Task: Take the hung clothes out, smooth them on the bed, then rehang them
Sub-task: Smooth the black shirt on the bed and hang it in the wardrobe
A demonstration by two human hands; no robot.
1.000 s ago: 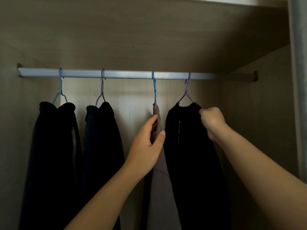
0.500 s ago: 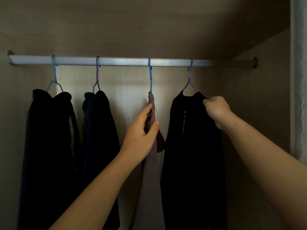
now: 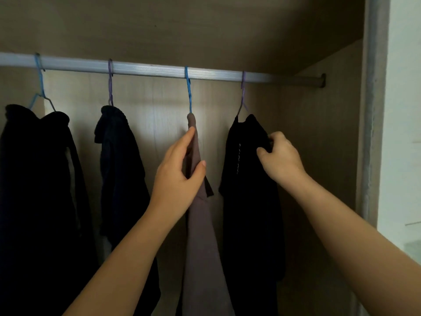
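Head view: L hand [image 3: 180, 169] pinches brown garment [image 3: 200, 224] just below its blue hanger [image 3: 188, 90], thumb against fingers. R hand [image 3: 281, 156] grips shoulder of black garment [image 3: 250, 201] on purple hanger [image 3: 243, 92]. Both hang on rail [image 3: 145, 69], right half of wardrobe. Risk: pulling by fabric w/o unhooking, so cloth slides off hanger or hook snags rail; lifting two at once may tangle them. Brown one looks thin, limp, seen edge-on. Black one is bulkier, draped; detail lost in dark.

Brown garment [image 3: 200, 236]; black garment [image 3: 250, 213]; blue hanger [image 3: 188, 92]; purple hanger [image 3: 243, 92]; silver rail [image 3: 148, 70].
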